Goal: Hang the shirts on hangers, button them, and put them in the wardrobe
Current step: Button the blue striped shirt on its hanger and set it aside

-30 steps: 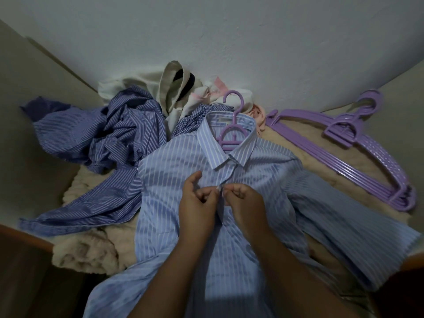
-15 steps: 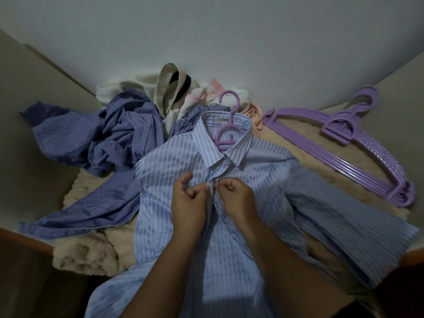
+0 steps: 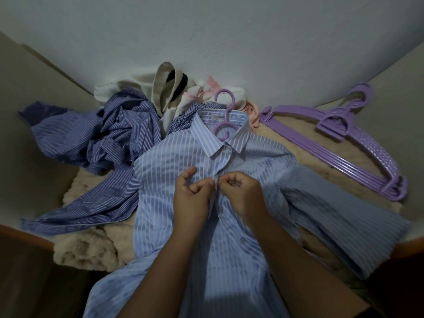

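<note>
A light blue striped shirt (image 3: 169, 191) lies flat on the bed with a purple hanger (image 3: 223, 121) inside it, the hook sticking out of the collar. My left hand (image 3: 191, 198) and my right hand (image 3: 241, 191) meet at the front placket below the collar. Each pinches one edge of the placket, fingers curled, thumbs close together. The button between them is hidden by my fingers.
A darker blue striped shirt (image 3: 98, 143) lies crumpled at the left. More clothes (image 3: 169, 92) are piled against the wall behind. A stack of purple hangers (image 3: 358, 145) lies at the right on a beige fluffy blanket (image 3: 87, 246). A wooden bed edge (image 3: 25, 232) runs at lower left.
Both hands stay at the same spot on the placket, shifting slightly together; the left thumb has lifted a little. The shirt and hanger have not moved.
</note>
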{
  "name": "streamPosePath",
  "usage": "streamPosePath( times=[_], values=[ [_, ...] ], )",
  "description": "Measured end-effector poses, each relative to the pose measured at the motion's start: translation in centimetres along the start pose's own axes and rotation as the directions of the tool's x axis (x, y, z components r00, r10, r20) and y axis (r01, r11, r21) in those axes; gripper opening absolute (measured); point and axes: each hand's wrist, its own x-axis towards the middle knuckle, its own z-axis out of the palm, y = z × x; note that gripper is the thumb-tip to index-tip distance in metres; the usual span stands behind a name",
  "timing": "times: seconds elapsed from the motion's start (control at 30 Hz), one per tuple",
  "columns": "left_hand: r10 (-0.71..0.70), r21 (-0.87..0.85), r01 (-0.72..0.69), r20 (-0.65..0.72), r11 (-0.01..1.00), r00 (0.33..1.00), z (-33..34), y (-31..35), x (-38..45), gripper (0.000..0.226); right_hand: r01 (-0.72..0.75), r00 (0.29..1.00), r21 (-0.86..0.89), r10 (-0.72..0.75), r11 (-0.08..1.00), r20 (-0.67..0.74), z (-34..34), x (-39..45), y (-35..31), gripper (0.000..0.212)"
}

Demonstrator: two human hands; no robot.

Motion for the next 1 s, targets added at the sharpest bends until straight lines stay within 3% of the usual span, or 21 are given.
streamPosePath(
  times=[0.23,0.6,0.87,1.0],
  values=[
    [0.013,-0.018,-0.014,-0.058,1.000,0.998,-0.3,0.5,0.4,0.048,-0.052,0.998,0.009,0.052,0.999,-0.020,0.4,0.4,0.7,0.002],
    [0.002,-0.003,-0.003,-0.056,1.000,0.998,-0.4,-0.2,0.7,0.048,-0.138,0.990,0.019,0.138,0.990,0.031,1.1,0.7,0.2,0.025],
    [0.008,-0.022,-0.008,-0.006,1.000,1.000,-0.2,-0.3,0.1,0.041,-0.210,0.976,0.095,0.202,0.973,0.083,0.0,0.5,-0.4,0.025],
    [-0.034,-0.051,0.034,-0.001,0.998,0.999,-0.4,-0.1,0.3,0.030,-0.172,0.982,0.128,0.159,0.977,0.106,-0.1,0.6,-0.4,0.026]
  ],
)
